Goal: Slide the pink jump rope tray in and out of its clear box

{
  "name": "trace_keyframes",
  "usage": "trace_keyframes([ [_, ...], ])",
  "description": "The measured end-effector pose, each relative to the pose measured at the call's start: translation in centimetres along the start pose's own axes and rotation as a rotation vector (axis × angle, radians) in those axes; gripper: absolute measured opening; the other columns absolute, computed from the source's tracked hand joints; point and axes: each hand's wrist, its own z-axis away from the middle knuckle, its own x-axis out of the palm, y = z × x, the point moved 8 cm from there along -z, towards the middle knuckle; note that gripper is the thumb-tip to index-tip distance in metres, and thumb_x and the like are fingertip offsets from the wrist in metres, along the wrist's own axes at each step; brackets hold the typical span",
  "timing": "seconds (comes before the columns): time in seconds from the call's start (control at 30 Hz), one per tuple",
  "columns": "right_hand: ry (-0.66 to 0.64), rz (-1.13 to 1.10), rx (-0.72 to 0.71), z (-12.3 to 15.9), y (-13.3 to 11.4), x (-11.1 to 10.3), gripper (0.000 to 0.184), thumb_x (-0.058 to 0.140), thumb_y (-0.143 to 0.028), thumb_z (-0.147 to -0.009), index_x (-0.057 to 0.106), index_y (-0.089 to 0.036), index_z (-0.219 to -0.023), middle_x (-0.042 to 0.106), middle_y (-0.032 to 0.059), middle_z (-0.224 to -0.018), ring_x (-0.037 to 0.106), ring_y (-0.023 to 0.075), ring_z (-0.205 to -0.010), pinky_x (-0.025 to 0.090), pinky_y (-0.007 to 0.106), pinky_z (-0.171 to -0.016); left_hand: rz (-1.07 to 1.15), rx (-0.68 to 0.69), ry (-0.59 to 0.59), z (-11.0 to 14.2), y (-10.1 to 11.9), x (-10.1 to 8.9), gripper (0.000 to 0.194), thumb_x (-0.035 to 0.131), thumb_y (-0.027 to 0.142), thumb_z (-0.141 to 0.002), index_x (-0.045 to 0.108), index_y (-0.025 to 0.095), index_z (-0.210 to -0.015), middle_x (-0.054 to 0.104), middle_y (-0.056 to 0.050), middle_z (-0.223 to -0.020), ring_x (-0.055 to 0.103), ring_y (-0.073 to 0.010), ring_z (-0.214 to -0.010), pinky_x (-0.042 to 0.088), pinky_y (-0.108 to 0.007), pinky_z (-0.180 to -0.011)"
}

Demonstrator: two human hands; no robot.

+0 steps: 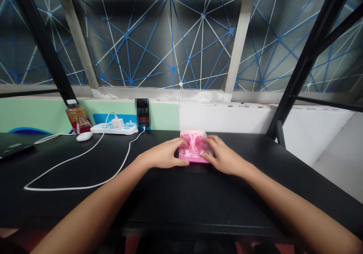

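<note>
A small pink box (194, 155) with a clear cover lies on the black desk (187, 201). Through the cover shows a bundle of pink cord with round pink pieces on either side, resembling earphones; pale print runs along the front. My left hand (166, 153) holds the box's left side, fingers curled over the top and thumb by the front corner. On the opposite side, my right hand (225, 155) grips it with fingers along the upper edge and thumb on the front right part. My fingers cover parts of both sides.
A white power strip (115, 129) with a plugged charger (117, 123) stands against the wall. A white cable (62, 189) loops over the desk's left side. Nearby are a white mouse (84, 136), a drink bottle (78, 117) and an upright phone-like device with a blurred screen (142, 112).
</note>
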Motion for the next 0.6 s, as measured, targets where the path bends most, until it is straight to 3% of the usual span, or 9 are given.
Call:
trace_keyframes([
  [0.1,0.048,0.049,0.031,-0.2,0.0,-1.0,0.045,0.048,-0.045,-0.092,0.050,-0.020,-0.129,0.051,0.0135,-0.123,0.051,0.0274,-0.114,0.043,0.044,-0.098,-0.058,0.021,0.037,0.2,0.0,-0.1,0.044,0.062,0.039,-0.084,0.053,0.023,-0.124,0.054,-0.006,-0.136,0.053,-0.0244,-0.120,0.040,-0.034,-0.101],
  [0.2,-0.025,0.057,0.031,-0.2,0.2,-0.9,0.042,0.053,-0.046,-0.089,0.057,-0.020,-0.123,0.058,0.0103,-0.104,0.060,0.0237,-0.091,0.048,0.039,-0.083,-0.069,0.013,0.083,0.2,-0.5,-0.2,0.034,0.056,0.033,-0.087,0.057,0.023,-0.120,0.058,-0.006,-0.131,0.057,-0.0226,-0.112,0.043,-0.033,-0.095],
  [0.27,-0.052,0.038,0.040,-0.3,0.6,-0.7,0.036,0.054,-0.043,-0.089,0.061,-0.020,-0.116,0.061,0.0074,-0.093,0.061,0.0205,-0.078,0.048,0.035,-0.072,-0.091,-0.002,0.110,0.2,-0.7,-0.2,0.033,0.056,0.031,-0.086,0.058,0.024,-0.117,0.057,-0.006,-0.129,0.060,-0.0213,-0.105,0.044,-0.032,-0.090],
  [0.33,-0.042,0.030,0.057,-0.3,1.0,-0.7,0.032,0.055,-0.041,-0.088,0.063,-0.020,-0.111,0.064,0.0059,-0.087,0.061,0.0193,-0.072,0.046,0.032,-0.067,-0.130,-0.040,0.118,0.1,-0.9,-0.3,0.032,0.054,0.030,-0.085,0.060,0.025,-0.116,0.062,-0.006,-0.115,0.062,-0.0192,-0.091,0.045,-0.031,-0.082],
  [0.47,-0.080,0.092,0.075,-0.2,1.0,-0.7,0.034,0.053,-0.037,-0.089,0.061,-0.021,-0.118,0.070,0.0043,-0.081,0.064,0.0203,-0.070,0.043,0.030,-0.062,-0.082,-0.110,0.037,0.1,-1.0,0.2,0.032,0.044,0.026,-0.088,0.059,0.024,-0.116,0.062,0.003,-0.067,0.059,-0.0153,-0.060,0.042,-0.026,-0.063],
  [0.6,-0.210,-0.082,0.082,0.3,0.9,-0.3,0.041,0.048,-0.028,-0.090,0.053,-0.016,-0.129,0.070,0.0016,-0.071,0.064,0.0179,-0.063,0.043,0.028,-0.060,0.079,-0.146,-0.050,0.2,-1.5,0.5,0.039,0.042,0.021,-0.085,0.054,0.022,-0.123,0.064,0.004,-0.063,0.061,-0.0132,-0.055,0.043,-0.024,-0.059],
])
